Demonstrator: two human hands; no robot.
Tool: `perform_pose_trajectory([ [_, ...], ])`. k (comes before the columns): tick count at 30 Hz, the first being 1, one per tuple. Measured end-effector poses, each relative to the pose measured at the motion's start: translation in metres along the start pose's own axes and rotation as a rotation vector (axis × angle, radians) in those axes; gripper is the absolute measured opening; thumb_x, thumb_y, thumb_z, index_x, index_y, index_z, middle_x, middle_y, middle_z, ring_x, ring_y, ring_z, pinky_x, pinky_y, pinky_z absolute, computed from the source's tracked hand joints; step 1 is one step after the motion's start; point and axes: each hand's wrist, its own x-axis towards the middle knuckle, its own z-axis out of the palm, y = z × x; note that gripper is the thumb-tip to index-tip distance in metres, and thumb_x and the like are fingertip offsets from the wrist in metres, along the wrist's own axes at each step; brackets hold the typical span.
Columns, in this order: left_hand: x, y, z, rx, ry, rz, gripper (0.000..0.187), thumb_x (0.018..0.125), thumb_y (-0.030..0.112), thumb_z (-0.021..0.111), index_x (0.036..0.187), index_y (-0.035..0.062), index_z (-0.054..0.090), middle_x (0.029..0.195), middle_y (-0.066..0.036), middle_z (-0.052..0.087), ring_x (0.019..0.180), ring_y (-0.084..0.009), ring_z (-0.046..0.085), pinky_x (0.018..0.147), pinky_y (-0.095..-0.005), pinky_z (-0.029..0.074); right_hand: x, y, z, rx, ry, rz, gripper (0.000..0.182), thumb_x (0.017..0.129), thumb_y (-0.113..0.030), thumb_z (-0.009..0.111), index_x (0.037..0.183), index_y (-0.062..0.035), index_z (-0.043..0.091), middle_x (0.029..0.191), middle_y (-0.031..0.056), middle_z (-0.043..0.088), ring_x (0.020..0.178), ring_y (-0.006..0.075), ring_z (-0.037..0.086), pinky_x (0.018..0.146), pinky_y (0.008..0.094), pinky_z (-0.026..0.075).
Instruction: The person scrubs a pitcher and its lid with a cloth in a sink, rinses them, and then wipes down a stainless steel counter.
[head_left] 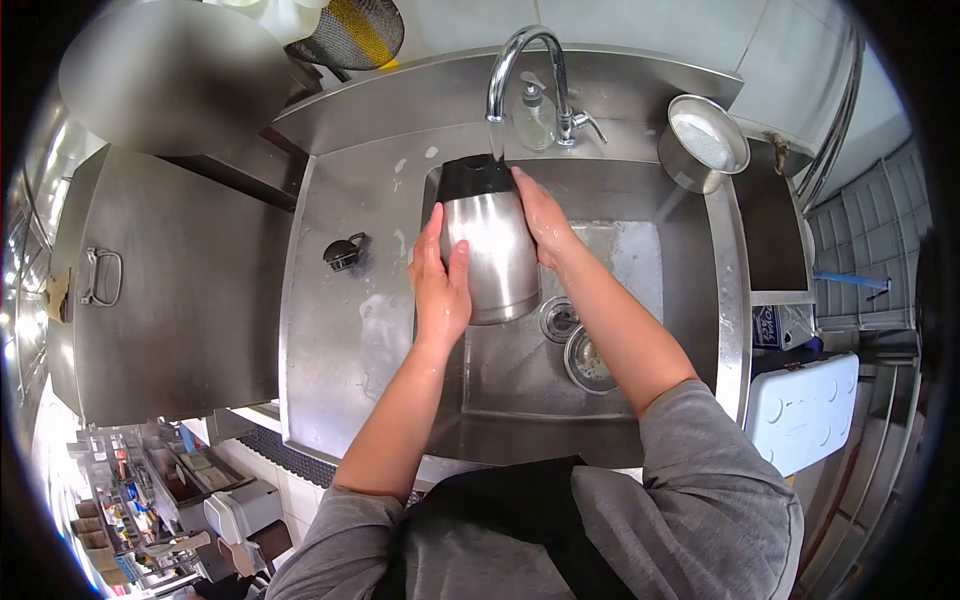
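Between my two hands is a steel thermal carafe (492, 250) with a black top, held over the sink (520, 400). My left hand (441, 285) presses against its left side, thumb across the steel body. On the carafe's upper right side, my right hand (541, 215) grips near the black collar. Water runs from the chrome faucet (530, 40) onto the black top. The carafe's underside is hidden from me. A small black lid (343, 253) lies on the wet drainboard (350, 340) to the left.
Behind the faucet stands a clear soap pump bottle (536, 118). A round metal container (703, 145) sits at the sink's back right corner. Down in the basin are a drain (558, 320) and a round strainer (588, 362). A white cooler box (803, 412) is at right.
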Motion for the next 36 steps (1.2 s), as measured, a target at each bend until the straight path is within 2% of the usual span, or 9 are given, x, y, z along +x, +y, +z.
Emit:
perform_pose_trajectory([
  [3, 0.011, -0.017, 0.004, -0.243, -0.07, -0.151, 0.053, 0.101, 0.034, 0.039, 0.148, 0.0131, 0.026, 0.148, -0.014, 0.034, 0.136, -0.027, 0.032, 0.111, -0.0363, 0.025, 0.003, 0.006, 0.003, -0.223, 0.066, -0.168, 0.056, 0.096, -0.04, 0.049, 0.132, 0.0029, 0.046, 0.109, 0.0142, 0.06, 0.099, 0.022, 0.058, 0.091, 0.0314, 0.044],
  [8, 0.024, -0.038, 0.013, -0.935, -0.221, -0.679, 0.073, 0.095, 0.061, 0.035, 0.147, 0.0117, 0.027, 0.15, -0.01, 0.032, 0.139, -0.0261, 0.028, 0.113, -0.0409, 0.023, -0.038, -0.019, 0.02, -1.209, 0.061, -0.471, 0.059, 0.087, -0.038, 0.061, 0.138, -0.0133, 0.046, 0.123, 0.0221, 0.055, 0.113, 0.0335, 0.051, 0.1, 0.0376, 0.038],
  [14, 0.024, -0.034, 0.025, -1.422, -0.169, -0.681, 0.087, 0.086, 0.077, 0.027, 0.142, 0.0117, 0.037, 0.138, -0.013, 0.047, 0.125, -0.0311, 0.047, 0.104, -0.0462, 0.04, -0.042, -0.055, -0.004, -0.832, -0.406, -0.361, 0.043, 0.088, -0.018, 0.063, 0.13, -0.0162, 0.055, 0.138, 0.0099, 0.047, 0.124, 0.0285, 0.044, 0.103, 0.0383, 0.036],
  [17, 0.026, -0.025, 0.032, -1.559, -0.257, -0.602, 0.085, 0.087, 0.075, 0.026, 0.143, 0.0118, 0.036, 0.14, -0.013, 0.045, 0.125, -0.0309, 0.048, 0.104, -0.0467, 0.04, -0.043, -0.054, -0.01, -1.249, 0.171, -0.877, 0.041, 0.086, -0.017, 0.064, 0.126, -0.0132, 0.053, 0.127, 0.0159, 0.053, 0.107, 0.0278, 0.053, 0.095, 0.0364, 0.042],
  [21, 0.033, -0.029, 0.05, -1.736, -0.442, -0.584, 0.086, 0.086, 0.076, 0.025, 0.143, 0.0122, 0.035, 0.14, -0.014, 0.045, 0.125, -0.0321, 0.048, 0.105, -0.0475, 0.04, -0.037, -0.058, -0.002, -0.477, -0.076, -0.356, 0.041, 0.092, -0.013, 0.059, 0.128, -0.0128, 0.039, 0.101, 0.0058, 0.055, 0.095, 0.0134, 0.052, 0.087, 0.0289, 0.042],
  [25, 0.033, -0.049, 0.062, -1.775, -0.429, -0.629, 0.075, 0.091, 0.068, 0.029, 0.141, 0.0125, 0.038, 0.138, -0.012, 0.047, 0.125, -0.0304, 0.048, 0.104, -0.0483, 0.041, -0.026, -0.057, 0.009, -0.742, 0.139, -0.444, 0.036, 0.09, -0.009, 0.06, 0.122, -0.0083, 0.045, 0.099, 0.0105, 0.06, 0.093, 0.0158, 0.056, 0.084, 0.0282, 0.044],
  [27, 0.036, -0.079, 0.071, -1.451, -0.407, -0.813, 0.048, 0.097, 0.042, 0.04, 0.133, 0.0116, 0.047, 0.128, -0.011, 0.055, 0.118, -0.0282, 0.054, 0.099, -0.0481, 0.045, -0.016, -0.047, 0.016, -0.753, 0.077, -0.495, 0.036, 0.089, -0.009, 0.06, 0.122, -0.0076, 0.046, 0.101, 0.0122, 0.061, 0.093, 0.0173, 0.057, 0.084, 0.0288, 0.044],
  [30, 0.032, -0.048, 0.066, -1.383, -0.254, -0.934, 0.043, 0.098, 0.038, 0.039, 0.131, 0.0114, 0.048, 0.127, -0.009, 0.056, 0.117, -0.027, 0.054, 0.099, -0.0462, 0.044, -0.003, -0.032, 0.029, -0.698, -0.066, -0.571, 0.043, 0.084, -0.01, 0.065, 0.124, -0.0062, 0.048, 0.101, 0.0148, 0.063, 0.092, 0.0196, 0.059, 0.084, 0.0307, 0.046],
  [36, 0.037, -0.048, 0.056, -1.325, -0.04, -0.567, 0.069, 0.095, 0.064, 0.025, 0.139, 0.0132, 0.04, 0.138, -0.007, 0.048, 0.128, -0.0258, 0.043, 0.11, -0.0436, 0.028, -0.02, -0.055, -0.011, -0.644, -0.167, -0.269, 0.039, 0.08, -0.02, 0.075, 0.108, 0.0033, 0.061, 0.079, 0.0027, 0.063, 0.066, 0.0068, 0.056, 0.053, 0.022, 0.043],
])
